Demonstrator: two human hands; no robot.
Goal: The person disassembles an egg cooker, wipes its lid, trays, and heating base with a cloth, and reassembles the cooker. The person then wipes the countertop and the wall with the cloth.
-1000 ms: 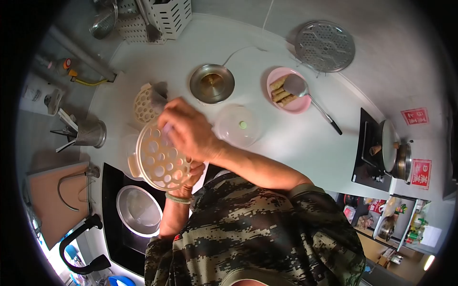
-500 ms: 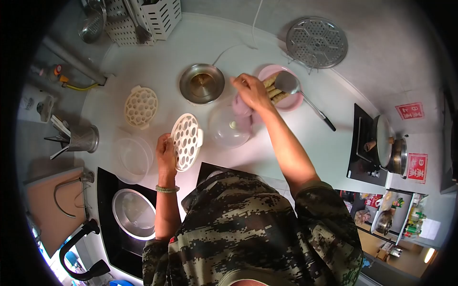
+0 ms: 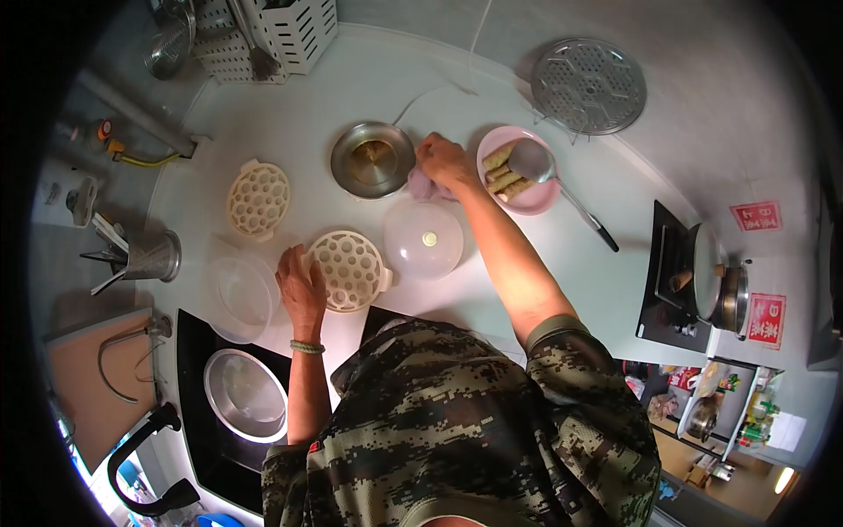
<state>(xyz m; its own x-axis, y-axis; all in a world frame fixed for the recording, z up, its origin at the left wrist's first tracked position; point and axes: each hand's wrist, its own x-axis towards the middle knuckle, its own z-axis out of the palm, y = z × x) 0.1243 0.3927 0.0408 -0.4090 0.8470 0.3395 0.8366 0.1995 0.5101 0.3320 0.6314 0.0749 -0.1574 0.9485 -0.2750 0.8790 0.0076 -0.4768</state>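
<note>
A cream steamer tray with round holes (image 3: 349, 272) lies flat on the counter. My left hand (image 3: 301, 285) is at its left edge, fingers apart, thumb close to the rim. My right hand (image 3: 443, 161) is closed on a bunched pinkish-purple cloth (image 3: 425, 185), just right of a steel bowl (image 3: 372, 160) with some brownish liquid. Below the cloth sits a translucent domed lid (image 3: 423, 241) with a pale knob. A matching holed tray (image 3: 258, 199) lies farther left, above a clear plastic container (image 3: 239, 300).
A pink plate (image 3: 544, 198) holds several long rough-skinned pieces under a ladle (image 3: 575, 206). A round steel steaming rack (image 3: 588, 86) leans on the back wall. Lower left, the black sink (image 3: 198, 439) contains a metal basin (image 3: 246, 395). At right is a cooktop with a pan (image 3: 705, 272).
The tray beside my left hand has gone from tilted up in its grasp to flat on the counter, and those fingers have loosened. My right hand has shifted left with the cloth, off the lid.
</note>
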